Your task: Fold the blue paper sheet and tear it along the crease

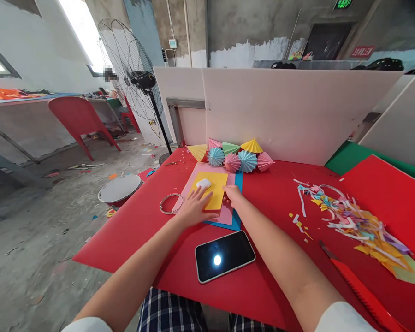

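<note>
The yellow sheet [212,196] is matt paper, smooth and flat, and so are the pink sheet [225,215] and blue sheet [235,222] under it. The phone [224,256] shows glossy glass, a light glaring off it. The table cover [141,226] looks matt and smooth. The fans [235,159] are pleated paper, the scraps [359,223] thin curled paper. The ring [170,203] looks like shiny metal wire, and the floor [38,221] is rough, dusty concrete.
</note>
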Tool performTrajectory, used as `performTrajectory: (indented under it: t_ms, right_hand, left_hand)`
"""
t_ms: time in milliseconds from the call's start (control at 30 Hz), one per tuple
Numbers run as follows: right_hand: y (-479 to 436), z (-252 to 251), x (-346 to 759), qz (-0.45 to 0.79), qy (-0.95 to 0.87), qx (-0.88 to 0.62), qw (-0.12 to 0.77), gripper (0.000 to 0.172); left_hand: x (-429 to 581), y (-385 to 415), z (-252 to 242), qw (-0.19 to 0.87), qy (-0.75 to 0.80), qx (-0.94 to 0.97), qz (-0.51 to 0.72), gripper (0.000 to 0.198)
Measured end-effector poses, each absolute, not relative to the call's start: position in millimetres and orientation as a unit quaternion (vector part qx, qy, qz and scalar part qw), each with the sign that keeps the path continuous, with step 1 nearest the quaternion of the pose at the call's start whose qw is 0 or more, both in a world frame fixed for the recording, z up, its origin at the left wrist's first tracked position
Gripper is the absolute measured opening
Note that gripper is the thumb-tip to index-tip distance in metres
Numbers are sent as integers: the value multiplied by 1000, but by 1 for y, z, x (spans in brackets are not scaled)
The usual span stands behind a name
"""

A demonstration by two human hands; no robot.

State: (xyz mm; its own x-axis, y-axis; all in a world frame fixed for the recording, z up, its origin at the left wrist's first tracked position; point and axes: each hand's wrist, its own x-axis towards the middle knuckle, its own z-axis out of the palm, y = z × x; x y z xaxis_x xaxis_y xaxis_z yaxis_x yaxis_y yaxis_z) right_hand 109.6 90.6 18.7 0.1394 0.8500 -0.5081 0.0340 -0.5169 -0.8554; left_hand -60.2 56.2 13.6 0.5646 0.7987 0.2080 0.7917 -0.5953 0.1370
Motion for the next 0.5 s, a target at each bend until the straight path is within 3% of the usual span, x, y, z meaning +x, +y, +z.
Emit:
performTrajectory:
  t_ms: [100, 300, 500]
  right_hand:
    - [81, 28, 113, 581, -321, -640, 387, 30]
    - [46, 46, 139, 566, -304, -617, 456, 13]
    - [29, 43, 152, 564, -257, -609, 495, 9]
  left_hand:
    - [-52, 39, 8, -15, 458, 881, 121, 61]
    - [-45, 39, 10, -46, 451, 886, 101, 54]
    - [-46, 33, 9, -39, 433, 897, 79, 36]
